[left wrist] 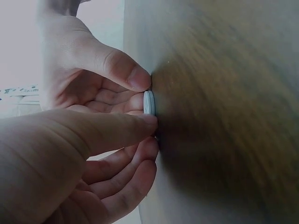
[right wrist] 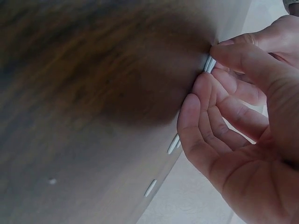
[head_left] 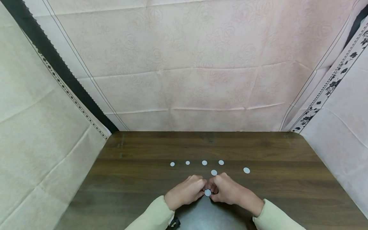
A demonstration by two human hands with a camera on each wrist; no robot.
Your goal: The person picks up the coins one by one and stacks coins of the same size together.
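White disc (head_left: pixel 207 192), low and slightly right of centre in the head view, sits between the two hands just over or on the table; I cannot tell whether it touches the wood. From the left wrist its edge shows a line running round it, and I cannot tell if it is one disc or two stacked. The left hand (head_left: pixel 187 190) has its fingers curled in, and its thumb and fingers pinch the disc from the left. The right hand (head_left: pixel 230 190) is curled in much the same way, and its thumb and fingers grip the disc from the right. Just above the right hand's knuckles lies a nearby disc (head_left: pixel 214 172). Higher up the frame runs a row of four discs (head_left: pixel 204 163), while a lone disc (head_left: pixel 246 170) lies to the right and a little lower than that row. All of these are white and lie flat on the brown wooden table (head_left: pixel 138 179), which fills the lower part of the frame. Pale sleeves (head_left: pixel 156 212) come in from the bottom edge, with a black band (head_left: pixel 173 223) by the left cuff. Beyond the table hangs a pinkish patterned cloth (head_left: pixel 201 80), with a dark strip (head_left: pixel 57 57) slanting down from the upper left corner
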